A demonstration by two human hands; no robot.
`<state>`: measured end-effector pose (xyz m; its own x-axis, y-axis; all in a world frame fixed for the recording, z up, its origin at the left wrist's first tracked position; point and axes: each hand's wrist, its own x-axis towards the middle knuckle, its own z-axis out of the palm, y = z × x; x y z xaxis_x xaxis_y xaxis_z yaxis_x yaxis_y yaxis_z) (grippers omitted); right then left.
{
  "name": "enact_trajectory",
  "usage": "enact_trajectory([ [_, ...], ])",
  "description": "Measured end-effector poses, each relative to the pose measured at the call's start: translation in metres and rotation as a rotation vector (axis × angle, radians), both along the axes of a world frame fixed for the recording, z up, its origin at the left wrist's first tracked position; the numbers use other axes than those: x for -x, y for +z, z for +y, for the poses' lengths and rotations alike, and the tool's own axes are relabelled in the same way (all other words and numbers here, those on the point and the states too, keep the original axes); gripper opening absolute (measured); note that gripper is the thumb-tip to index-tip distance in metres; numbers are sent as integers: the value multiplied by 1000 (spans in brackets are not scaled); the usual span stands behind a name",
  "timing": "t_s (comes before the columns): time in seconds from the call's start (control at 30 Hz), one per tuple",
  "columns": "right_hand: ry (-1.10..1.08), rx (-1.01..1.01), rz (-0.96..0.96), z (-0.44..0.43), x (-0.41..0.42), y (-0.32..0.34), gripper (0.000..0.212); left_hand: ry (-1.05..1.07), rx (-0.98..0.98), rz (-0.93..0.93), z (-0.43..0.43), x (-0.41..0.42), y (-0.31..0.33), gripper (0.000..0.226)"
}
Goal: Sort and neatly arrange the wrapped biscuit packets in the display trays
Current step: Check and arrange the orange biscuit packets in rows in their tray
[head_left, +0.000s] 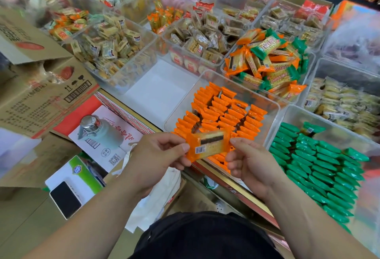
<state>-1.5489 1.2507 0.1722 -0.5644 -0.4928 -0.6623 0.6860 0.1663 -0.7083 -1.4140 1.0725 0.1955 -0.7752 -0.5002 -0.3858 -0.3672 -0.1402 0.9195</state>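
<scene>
Both hands hold one orange biscuit packet by its ends, just above the near edge of a clear tray. My left hand pinches the packet's left end and my right hand pinches its right end. The tray holds several orange packets standing in tidy rows. To its right, another clear tray holds green packets in rows. Behind them, a tray holds a loose mixed heap of orange and green packets.
More clear trays of beige wrapped snacks fill the display behind and to the right. Cardboard boxes stand at the left, with a metal-capped bottle on a white box and a phone on a green-and-white box.
</scene>
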Motion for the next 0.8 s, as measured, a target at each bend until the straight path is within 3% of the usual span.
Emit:
enact_trajectory([
  [0.1,-67,31,-104,-12,10,-5,38,-122,258,-35,-6,8,-15,10],
  [0.2,-66,-28,-60,-22,24,-13,38,-232,397,-47,-16,19,-40,15],
  [0.4,-75,-152,141,-34,56,-40,21,-336,268,-114,-43,64,-65,18],
  [0.47,-122,-183,208,-37,60,-47,21,-307,316,-139,-51,80,-71,16],
  [0.53,-157,-192,286,-38,69,-57,27,-289,563,-192,-64,105,-86,8],
  [0.6,-172,-169,344,-37,73,-62,32,-372,858,-253,-75,125,-101,14],
  [0.8,-101,-253,565,-21,74,-82,24,-975,1499,-520,-79,167,-126,26],
])
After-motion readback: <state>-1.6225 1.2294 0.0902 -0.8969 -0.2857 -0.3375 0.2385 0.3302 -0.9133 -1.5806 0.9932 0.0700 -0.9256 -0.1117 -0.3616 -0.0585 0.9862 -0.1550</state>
